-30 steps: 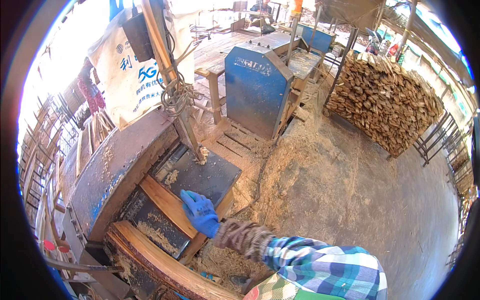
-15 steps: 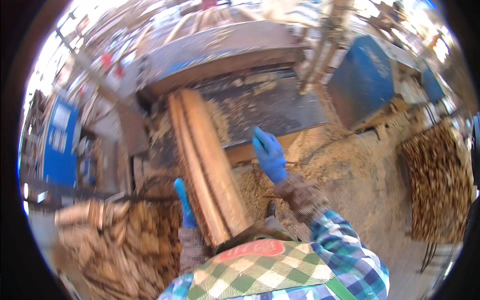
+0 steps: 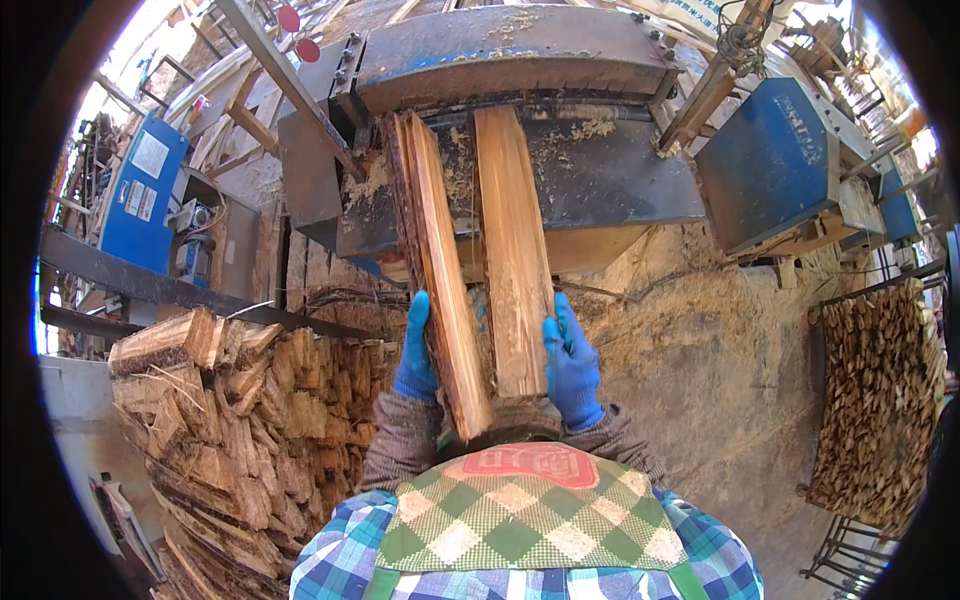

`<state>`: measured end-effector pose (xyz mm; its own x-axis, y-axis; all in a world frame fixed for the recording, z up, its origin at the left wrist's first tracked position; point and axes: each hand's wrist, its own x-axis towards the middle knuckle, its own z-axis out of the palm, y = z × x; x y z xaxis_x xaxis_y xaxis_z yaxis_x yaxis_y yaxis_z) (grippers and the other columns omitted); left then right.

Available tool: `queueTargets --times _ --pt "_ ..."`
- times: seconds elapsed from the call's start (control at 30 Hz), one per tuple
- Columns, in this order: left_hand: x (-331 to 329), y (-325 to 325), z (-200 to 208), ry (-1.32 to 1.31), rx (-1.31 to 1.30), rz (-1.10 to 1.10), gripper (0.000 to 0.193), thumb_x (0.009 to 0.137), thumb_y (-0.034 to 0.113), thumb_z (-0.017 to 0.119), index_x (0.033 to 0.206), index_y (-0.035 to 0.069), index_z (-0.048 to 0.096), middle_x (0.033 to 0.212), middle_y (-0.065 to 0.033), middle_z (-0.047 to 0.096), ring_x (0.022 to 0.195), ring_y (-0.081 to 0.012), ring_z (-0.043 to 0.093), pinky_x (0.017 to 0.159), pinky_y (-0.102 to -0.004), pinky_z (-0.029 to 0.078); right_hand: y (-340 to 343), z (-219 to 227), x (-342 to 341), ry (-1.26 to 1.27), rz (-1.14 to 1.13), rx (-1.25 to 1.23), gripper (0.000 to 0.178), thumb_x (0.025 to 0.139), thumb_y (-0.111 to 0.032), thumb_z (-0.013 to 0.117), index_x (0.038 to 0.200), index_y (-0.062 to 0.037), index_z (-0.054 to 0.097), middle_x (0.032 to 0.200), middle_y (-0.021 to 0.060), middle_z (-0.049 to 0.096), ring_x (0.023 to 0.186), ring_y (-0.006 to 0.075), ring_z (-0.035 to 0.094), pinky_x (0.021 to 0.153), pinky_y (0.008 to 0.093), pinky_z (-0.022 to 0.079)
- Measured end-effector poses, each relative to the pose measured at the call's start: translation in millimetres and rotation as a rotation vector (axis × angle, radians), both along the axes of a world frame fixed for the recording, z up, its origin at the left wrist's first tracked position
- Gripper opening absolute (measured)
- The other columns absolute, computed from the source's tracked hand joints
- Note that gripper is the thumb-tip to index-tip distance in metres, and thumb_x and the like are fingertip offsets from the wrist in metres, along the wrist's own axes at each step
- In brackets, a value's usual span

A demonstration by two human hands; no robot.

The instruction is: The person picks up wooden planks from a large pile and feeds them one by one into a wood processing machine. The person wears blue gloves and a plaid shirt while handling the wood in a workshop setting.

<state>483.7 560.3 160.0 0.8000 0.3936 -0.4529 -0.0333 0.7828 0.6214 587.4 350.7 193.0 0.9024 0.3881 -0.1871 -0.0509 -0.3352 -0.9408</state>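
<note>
Two long rough-sawn wooden slabs point away from me onto a dark metal machine bed, with a narrow gap between them. My left hand (image 3: 417,350), in a blue glove, grips the outer, bark-covered edge of the left slab (image 3: 446,275). On the outer edge of the wider right slab (image 3: 513,250) my right hand (image 3: 573,365), also blue-gloved, is closed with its thumb up along the side. The far ends rest on the metal bed (image 3: 620,180), just short of the machine's crosswise housing (image 3: 520,65). The near ends reach close to my apron (image 3: 530,520).
A large pile of split wood (image 3: 240,430) stands to my left. Stacked thin wood pieces (image 3: 870,400) are at the right. A blue machine box (image 3: 770,165) stands at the right, a blue control cabinet (image 3: 145,195) at the left. Sawdust covers the floor (image 3: 700,360).
My right hand, raised off the wood before, has come down onto the right slab. The slabs, pressed together earlier, now lie apart. My view has shifted.
</note>
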Motion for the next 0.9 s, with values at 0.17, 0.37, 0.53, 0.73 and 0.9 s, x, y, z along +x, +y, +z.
queueTargets --times 0.17,0.37,0.53,0.73,0.9 --pt "32.4 37.9 4.3 -0.084 -0.031 -0.005 0.076 0.088 0.066 0.066 0.137 0.01 0.055 0.112 -0.012 0.069 0.093 -0.0236 0.071 0.075 -0.0403 0.066 33.9 3.3 18.5 0.016 -0.089 0.175 0.051 0.105 -0.028 0.059 0.152 -0.0081 0.048 0.094 0.0054 0.069 0.065 0.0049 0.041 0.058 0.0272 0.044" --pt "40.2 52.9 4.8 -0.029 0.05 -0.013 0.08 0.089 0.068 0.064 0.141 0.009 0.052 0.112 -0.0108 0.069 0.096 -0.0228 0.071 0.076 -0.0397 0.066 42.0 -4.0 41.9 0.017 -0.096 0.069 0.047 0.105 -0.023 0.061 0.148 -0.0056 0.053 0.114 0.0043 0.07 0.081 0.0054 0.055 0.074 0.0254 0.051" --pt "32.8 60.4 -11.0 -0.034 -0.132 -0.043 0.087 0.086 0.066 0.068 0.146 0.006 0.047 0.117 -0.0167 0.068 0.097 -0.0287 0.072 0.077 -0.0458 0.066 64.0 -32.3 61.2 -0.369 -0.096 0.004 0.045 0.103 -0.018 0.062 0.145 -0.0036 0.055 0.122 0.016 0.066 0.1 0.0228 0.065 0.085 0.0346 0.056" --pt "39.1 60.1 -11.9 -0.149 -0.278 -0.03 0.092 0.087 0.066 0.067 0.149 0.004 0.041 0.126 -0.0212 0.065 0.104 -0.0318 0.072 0.079 -0.0468 0.067 132.8 -32.2 155.6 -0.843 -0.136 -0.159 0.042 0.102 -0.018 0.06 0.14 0.0008 0.056 0.12 0.0236 0.061 0.105 0.035 0.061 0.09 0.044 0.052" --pt "24.6 70.3 -37.3 -0.277 -0.432 -0.082 0.104 0.085 0.069 0.067 0.158 0.006 0.028 0.15 -0.0265 0.046 0.125 -0.0366 0.061 0.088 -0.0545 0.063 182.1 -20.6 200.6 -0.51 -0.319 -0.164 0.044 0.102 -0.019 0.059 0.141 -0.0007 0.054 0.122 0.0248 0.06 0.108 0.0371 0.061 0.092 0.0456 0.052"
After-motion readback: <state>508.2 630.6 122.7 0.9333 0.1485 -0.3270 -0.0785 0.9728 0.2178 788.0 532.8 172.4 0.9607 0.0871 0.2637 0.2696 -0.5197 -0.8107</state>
